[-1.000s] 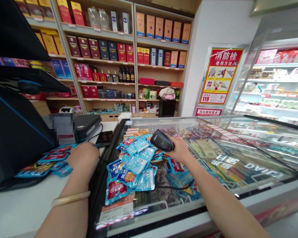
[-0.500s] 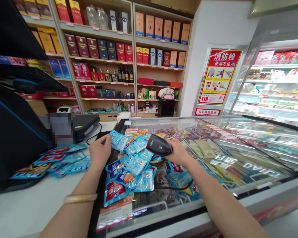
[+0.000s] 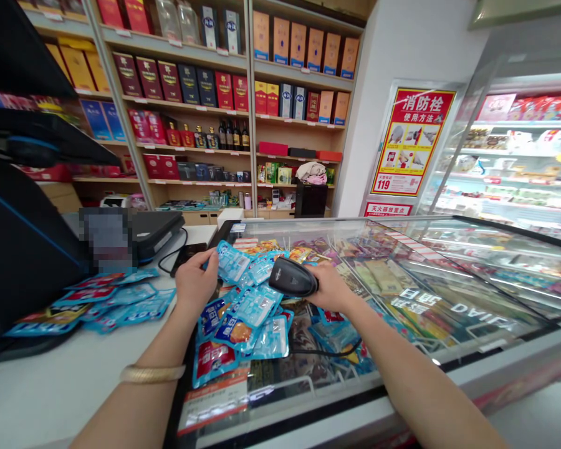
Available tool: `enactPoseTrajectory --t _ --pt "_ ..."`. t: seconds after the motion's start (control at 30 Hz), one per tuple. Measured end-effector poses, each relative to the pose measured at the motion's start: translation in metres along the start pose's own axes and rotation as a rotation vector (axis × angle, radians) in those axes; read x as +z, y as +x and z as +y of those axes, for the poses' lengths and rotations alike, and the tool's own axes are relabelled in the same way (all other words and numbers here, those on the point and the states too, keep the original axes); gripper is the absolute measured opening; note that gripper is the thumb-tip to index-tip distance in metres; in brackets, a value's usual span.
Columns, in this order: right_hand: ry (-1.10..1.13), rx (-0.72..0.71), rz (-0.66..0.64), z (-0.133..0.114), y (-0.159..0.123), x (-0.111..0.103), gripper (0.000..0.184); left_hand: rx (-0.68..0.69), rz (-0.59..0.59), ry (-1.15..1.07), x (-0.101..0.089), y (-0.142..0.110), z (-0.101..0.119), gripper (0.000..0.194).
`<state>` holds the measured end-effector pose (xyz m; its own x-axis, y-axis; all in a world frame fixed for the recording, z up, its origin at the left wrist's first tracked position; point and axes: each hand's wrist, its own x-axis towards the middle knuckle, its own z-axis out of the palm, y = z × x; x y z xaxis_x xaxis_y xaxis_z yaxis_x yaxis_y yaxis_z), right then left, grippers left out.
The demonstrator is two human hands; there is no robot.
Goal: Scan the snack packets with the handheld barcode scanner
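Observation:
My left hand (image 3: pixel 196 279) pinches the left edge of a small blue snack packet (image 3: pixel 234 262), lifted at the far side of a loose pile. My right hand (image 3: pixel 331 288) is wrapped round a black barcode scanner (image 3: pixel 292 277), its head pointing left over the pile, close to the held packet. Below both hands, the blue snack packets (image 3: pixel 253 307) lie overlapping on the glass top of a freezer (image 3: pixel 290 393); some show red or dark blue fronts. The scanner's cable (image 3: pixel 327 353) curves across the glass. The scanner's grip is mostly hidden by my fingers.
Left of the freezer, a white counter (image 3: pixel 75 386) carries a second heap of packets (image 3: pixel 121 299), a black device (image 3: pixel 159 234) and a dark monitor stand (image 3: pixel 23 249). Behind are shelves of boxed bottles (image 3: pixel 187 84). A lit display fridge (image 3: pixel 518 149) stands at right.
The held packet and my left hand have shifted slightly right. The scanner has moved slightly left, nearer the packet. The whole view has tilted a little.

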<state>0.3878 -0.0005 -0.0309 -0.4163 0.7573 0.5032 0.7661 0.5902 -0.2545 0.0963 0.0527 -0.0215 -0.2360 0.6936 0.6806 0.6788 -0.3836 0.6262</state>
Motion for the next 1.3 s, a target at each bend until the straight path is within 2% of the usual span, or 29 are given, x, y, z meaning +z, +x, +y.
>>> enactPoseTrajectory --t 0.2,0.33,0.4,0.53,0.6,0.67,0.8,0.9,1.0,1.1,1.17,1.3 --pt "-0.018 0.009 -0.03 0.0 0.0 -0.001 0.009 -0.024 -0.022 0.014 -0.001 -0.001 0.002 0.04" --pt "-0.046 0.037 0.005 0.001 0.0 -0.003 0.008 -0.062 -0.046 0.023 0.001 -0.001 0.0 0.041" --pt "-0.05 0.077 0.04 0.003 0.001 -0.004 0.01 -0.085 -0.113 0.007 0.005 -0.002 0.0 0.043" --pt "-0.018 0.148 0.113 0.011 0.0 -0.006 0.029 -0.039 -0.37 -0.023 0.02 -0.009 0.0 0.054" --pt "-0.006 0.158 0.139 0.014 0.0 -0.005 0.04 0.026 -0.421 0.023 0.024 -0.012 0.002 0.059" --pt "-0.014 0.16 0.156 0.017 -0.001 -0.003 0.042 0.065 -0.416 0.108 0.022 -0.011 0.003 0.059" --pt "-0.06 0.151 0.151 0.018 -0.001 -0.002 0.031 0.005 -0.398 0.397 0.0 0.002 0.002 0.06" --pt "-0.055 0.142 0.145 0.017 0.0 -0.004 0.031 -0.064 -0.494 0.669 -0.028 0.012 -0.008 0.066" --pt "-0.041 0.148 0.141 0.014 0.0 -0.007 0.034 -0.108 -0.598 0.854 -0.056 0.011 -0.03 0.067" --pt "-0.038 0.164 0.13 0.011 0.0 -0.008 0.032 -0.122 -0.704 0.903 -0.078 -0.002 -0.055 0.065" --pt "-0.035 0.163 0.13 0.009 0.0 -0.007 0.032 -0.081 -0.71 0.892 -0.086 -0.012 -0.064 0.06" --pt "-0.051 0.156 0.109 0.007 0.001 -0.004 0.03 -0.001 -0.655 0.856 -0.093 -0.023 -0.06 0.047"
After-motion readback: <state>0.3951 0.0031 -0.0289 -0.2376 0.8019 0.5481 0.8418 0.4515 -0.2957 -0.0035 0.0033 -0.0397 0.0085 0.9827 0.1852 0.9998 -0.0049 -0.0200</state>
